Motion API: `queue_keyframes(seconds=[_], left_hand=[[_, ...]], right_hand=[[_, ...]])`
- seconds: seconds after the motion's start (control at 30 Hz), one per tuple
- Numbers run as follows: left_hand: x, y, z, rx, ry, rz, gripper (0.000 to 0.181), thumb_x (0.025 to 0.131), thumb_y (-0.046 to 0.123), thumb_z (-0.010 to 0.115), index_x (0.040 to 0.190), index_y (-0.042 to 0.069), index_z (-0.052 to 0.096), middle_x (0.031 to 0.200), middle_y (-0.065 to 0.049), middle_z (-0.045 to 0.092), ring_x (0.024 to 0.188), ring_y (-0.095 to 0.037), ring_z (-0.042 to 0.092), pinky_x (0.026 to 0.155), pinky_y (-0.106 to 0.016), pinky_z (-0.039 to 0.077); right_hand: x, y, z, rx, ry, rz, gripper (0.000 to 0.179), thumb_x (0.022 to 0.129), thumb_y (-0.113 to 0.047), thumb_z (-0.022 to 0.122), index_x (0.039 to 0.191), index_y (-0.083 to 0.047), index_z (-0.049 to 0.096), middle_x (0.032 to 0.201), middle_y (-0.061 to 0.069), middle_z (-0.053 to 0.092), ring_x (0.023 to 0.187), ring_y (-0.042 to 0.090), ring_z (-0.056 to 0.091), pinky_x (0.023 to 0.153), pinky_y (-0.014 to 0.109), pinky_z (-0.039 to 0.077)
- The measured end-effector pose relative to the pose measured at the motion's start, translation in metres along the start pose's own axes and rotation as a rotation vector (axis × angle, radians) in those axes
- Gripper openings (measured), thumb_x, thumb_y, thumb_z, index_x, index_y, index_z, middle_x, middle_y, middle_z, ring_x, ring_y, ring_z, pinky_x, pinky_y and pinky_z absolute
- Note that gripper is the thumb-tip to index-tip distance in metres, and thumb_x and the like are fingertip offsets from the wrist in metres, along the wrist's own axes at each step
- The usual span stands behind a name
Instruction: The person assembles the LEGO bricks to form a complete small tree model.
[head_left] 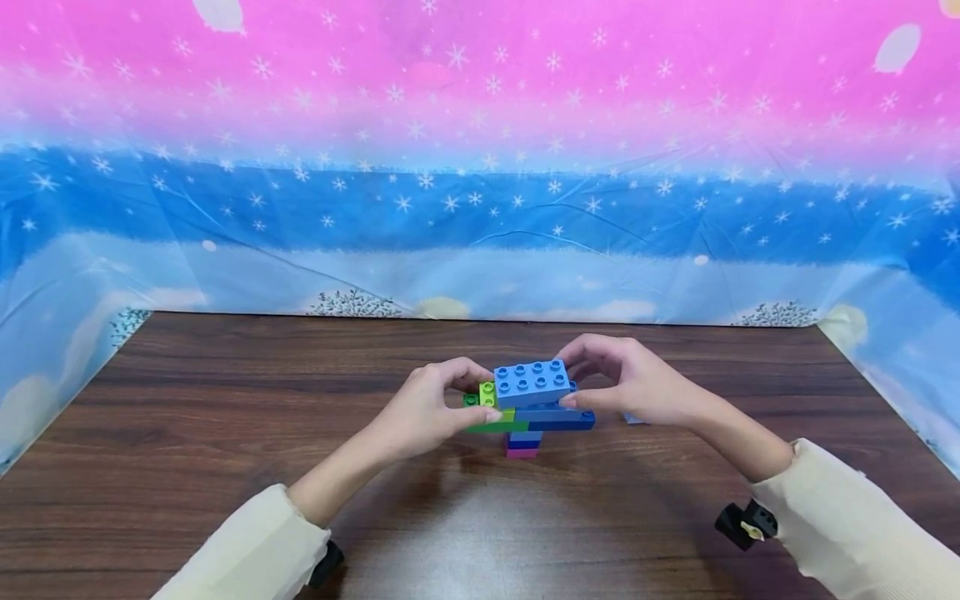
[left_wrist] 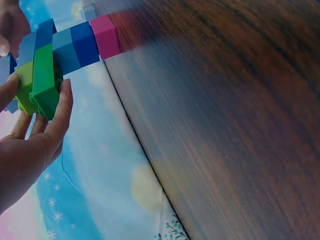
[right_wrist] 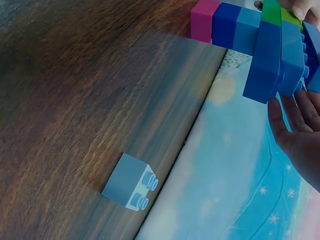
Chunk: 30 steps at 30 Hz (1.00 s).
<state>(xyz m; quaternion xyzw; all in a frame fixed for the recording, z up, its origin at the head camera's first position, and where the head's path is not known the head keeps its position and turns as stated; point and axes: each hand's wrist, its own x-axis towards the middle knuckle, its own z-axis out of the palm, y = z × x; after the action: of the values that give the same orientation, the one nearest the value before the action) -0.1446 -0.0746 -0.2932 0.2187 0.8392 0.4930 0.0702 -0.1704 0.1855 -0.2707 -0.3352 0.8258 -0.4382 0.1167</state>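
A T-shaped stack of toy building bricks stands mid-table, with a pink brick [head_left: 522, 453] at its foot and dark blue and light blue bricks above it. Across the top run a green brick [left_wrist: 46, 80] and a dark blue brick [right_wrist: 263, 65], topped by lime and blue ones. My left hand [head_left: 442, 406] grips the green and lime end, thumb at the front. Between thumb and fingers, my right hand [head_left: 633, 379] holds a light blue eight-stud brick [head_left: 532, 383], tilted over the top layer. Its underside is hidden in the head view.
A loose light blue brick [right_wrist: 127, 181] lies on its side on the wooden table [head_left: 225, 433], to the right of the stack. Behind the table hangs a pink and blue snowflake cloth [head_left: 480, 208]. Black devices [head_left: 746, 525] sit at both sleeves.
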Motion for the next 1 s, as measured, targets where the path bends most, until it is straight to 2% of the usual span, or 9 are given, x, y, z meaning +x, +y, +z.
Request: queue_keyframes(seconds=[0.13, 0.33, 0.6, 0.8, 1.0], left_hand=[[0.000, 0.000, 0.000, 0.014, 0.000, 0.004, 0.030, 0.081, 0.012, 0.070, 0.108, 0.004, 0.060, 0.096, -0.002, 0.062, 0.093, -0.017, 0.057, 0.079, -0.033, 0.047], [0.000, -0.001, 0.000, 0.029, 0.001, 0.008, 0.030, 0.081, 0.013, 0.070, 0.108, 0.005, 0.061, 0.095, -0.001, 0.062, 0.094, -0.017, 0.056, 0.079, -0.033, 0.047], [0.001, -0.001, 0.000, 0.016, -0.011, 0.022, 0.029, 0.081, 0.013, 0.069, 0.108, 0.005, 0.060, 0.095, -0.001, 0.062, 0.094, -0.018, 0.055, 0.081, -0.035, 0.046], [0.001, -0.001, -0.001, 0.004, -0.018, 0.019, 0.028, 0.082, 0.013, 0.069, 0.107, 0.005, 0.060, 0.095, -0.001, 0.062, 0.094, -0.018, 0.056, 0.079, -0.033, 0.047], [0.001, -0.001, -0.002, 0.004, -0.020, 0.022, 0.028, 0.082, 0.013, 0.069, 0.108, 0.005, 0.060, 0.095, -0.002, 0.062, 0.095, -0.018, 0.056, 0.079, -0.032, 0.047]], right_hand=[[-0.002, 0.002, 0.002, -0.041, -0.004, 0.020, 0.031, 0.083, -0.013, 0.068, 0.111, -0.007, 0.056, 0.106, 0.005, 0.058, 0.100, 0.022, 0.057, 0.080, 0.032, 0.049], [-0.004, 0.003, 0.003, -0.050, 0.000, 0.052, 0.032, 0.082, -0.015, 0.069, 0.110, -0.007, 0.056, 0.104, 0.006, 0.059, 0.097, 0.021, 0.058, 0.079, 0.035, 0.049], [-0.003, 0.001, 0.001, -0.091, 0.015, 0.014, 0.043, 0.082, -0.021, 0.069, 0.121, -0.012, 0.053, 0.115, 0.002, 0.057, 0.100, 0.017, 0.057, 0.082, 0.038, 0.048], [-0.002, -0.006, 0.002, -0.094, 0.034, 0.015, 0.037, 0.086, -0.022, 0.065, 0.121, -0.016, 0.054, 0.118, -0.001, 0.056, 0.101, 0.015, 0.056, 0.080, 0.037, 0.048], [0.002, -0.009, 0.008, -0.109, 0.014, 0.004, 0.031, 0.090, -0.023, 0.060, 0.118, -0.013, 0.055, 0.111, 0.002, 0.058, 0.099, 0.018, 0.058, 0.077, 0.035, 0.049]])
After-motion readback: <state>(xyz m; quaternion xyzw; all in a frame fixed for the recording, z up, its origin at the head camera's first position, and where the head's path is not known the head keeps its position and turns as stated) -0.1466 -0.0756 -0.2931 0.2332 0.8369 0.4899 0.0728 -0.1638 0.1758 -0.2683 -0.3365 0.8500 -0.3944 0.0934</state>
